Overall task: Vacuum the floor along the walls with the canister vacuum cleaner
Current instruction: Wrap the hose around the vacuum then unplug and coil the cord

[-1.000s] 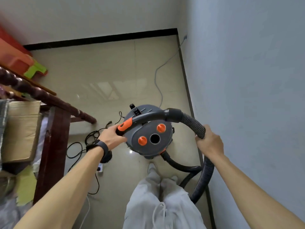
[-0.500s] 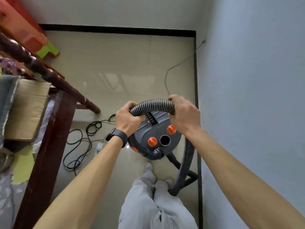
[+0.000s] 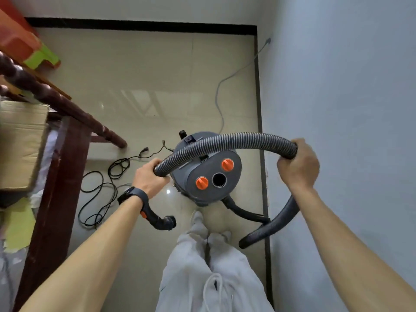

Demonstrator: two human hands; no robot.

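Gripping a ribbed grey hose (image 3: 234,140) in two places, with the left hand (image 3: 149,179) wrapped round it low beside the canister and the right hand (image 3: 298,164) clamped round it higher up, close to the pale wall (image 3: 349,109). Arches between the two fists over the top of the vacuum cleaner (image 3: 209,192), long axis running left to right. Sits on the glossy tiled floor (image 3: 146,86) just ahead of the feet (image 3: 198,218), near the black skirting strip (image 3: 258,97). Looks round and hard, grey plastic, with two orange knobs (image 3: 227,164) and an open dark socket (image 3: 219,180) on its upper face. Ends below the left wrist in a curved, rigid black handle piece (image 3: 161,220) with an orange tab and an open mouth, no floor tool visible on it. Drops from the right fist in a darker, smoother-looking loop back to the canister's base. Seems to put the left hand nearer the working end, so probably calls for swinging that end down and rightward to the skirting. Risks snagging the thin black cord (image 3: 99,194) coiled loose on the floor beside the dark wooden leg (image 3: 56,188).
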